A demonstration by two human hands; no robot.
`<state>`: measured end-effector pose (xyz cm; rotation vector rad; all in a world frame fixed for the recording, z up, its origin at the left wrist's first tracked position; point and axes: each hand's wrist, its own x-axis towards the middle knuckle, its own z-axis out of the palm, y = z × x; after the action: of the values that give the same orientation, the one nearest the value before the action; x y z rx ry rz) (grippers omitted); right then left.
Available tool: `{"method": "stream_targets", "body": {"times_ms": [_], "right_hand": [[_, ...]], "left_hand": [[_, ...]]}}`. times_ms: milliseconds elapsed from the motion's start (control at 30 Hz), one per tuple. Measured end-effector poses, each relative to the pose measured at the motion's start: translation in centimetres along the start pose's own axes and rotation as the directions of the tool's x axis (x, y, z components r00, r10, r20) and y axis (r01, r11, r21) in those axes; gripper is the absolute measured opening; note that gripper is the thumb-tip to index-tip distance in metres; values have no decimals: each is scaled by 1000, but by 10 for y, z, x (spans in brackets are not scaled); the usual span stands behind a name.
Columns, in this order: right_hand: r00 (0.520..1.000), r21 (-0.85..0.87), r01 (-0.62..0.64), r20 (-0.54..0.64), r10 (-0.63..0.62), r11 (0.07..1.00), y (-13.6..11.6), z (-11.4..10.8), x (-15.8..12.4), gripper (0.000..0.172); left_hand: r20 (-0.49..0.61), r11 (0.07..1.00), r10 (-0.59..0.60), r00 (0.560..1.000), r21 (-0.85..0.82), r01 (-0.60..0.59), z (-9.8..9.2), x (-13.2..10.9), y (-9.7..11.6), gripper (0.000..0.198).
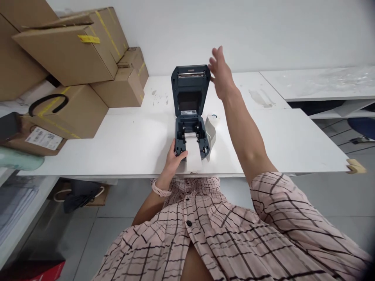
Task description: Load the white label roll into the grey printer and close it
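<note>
A dark label printer (177, 134) stands on the white table with its lid (175, 93) raised. A white strip of label paper (193, 154) runs from inside the printer over its front, towards the table's edge. My left hand (173, 159) grips the printer's front left corner, its fingers along the side and its thumb beside the paper strip. Close by the lid's upper right edge is my right hand (221, 74), fingers apart and holding nothing; whether it touches the lid I cannot tell. Behind the printer's right side lies a loose whitish strip with a roll (212, 119).
Stacked cardboard boxes (79, 58) crowd the table's left side, with a black curved handle (48, 102) and a green cylindrical item (22, 159) near them. A white wall (234, 31) rises behind the white table (140, 152). Clear plastic sheeting (336, 82) lies at right.
</note>
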<state>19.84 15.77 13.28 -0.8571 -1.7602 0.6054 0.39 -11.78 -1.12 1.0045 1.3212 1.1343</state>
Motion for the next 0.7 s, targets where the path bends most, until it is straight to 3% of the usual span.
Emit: {"method": "stream_targets", "body": {"times_ms": [67, 133, 200, 300, 400, 467, 567, 700], "right_hand": [[990, 135, -130, 72, 121, 982, 13, 9, 28, 94], [982, 241, -180, 100, 160, 954, 12, 13, 25, 96], [987, 288, -150, 94, 128, 946, -1, 12, -6, 90], [991, 233, -119, 85, 101, 965, -29, 6, -84, 83], [981, 106, -156, 135, 142, 982, -48, 9, -162, 68], [978, 29, -147, 155, 141, 989, -50, 18, -199, 57], [983, -57, -132, 120, 138, 990, -43, 33, -228, 60], [936, 39, -350, 57, 348, 936, -34, 46, -241, 88]], "left_hand": [[40, 999, 36, 999, 5, -36, -8, -8, -4, 98], [47, 999, 34, 998, 0, -34, -18, -10, -8, 92], [18, 999, 10, 1000, -30, -9, -28, -8, -11, 85], [-38, 996, 24, 999, -89, -27, -37, 1, -9, 78], [-74, 993, 61, 995, -96, -68, -33, 13, 1, 79], [-87, 993, 76, 993, -85, -84, -24, 21, 10, 80], [-66, 992, 79, 995, -97, -85, -7, 28, 21, 83], [-8, 987, 54, 999, -151, -55, 4, 29, 24, 88]]}}
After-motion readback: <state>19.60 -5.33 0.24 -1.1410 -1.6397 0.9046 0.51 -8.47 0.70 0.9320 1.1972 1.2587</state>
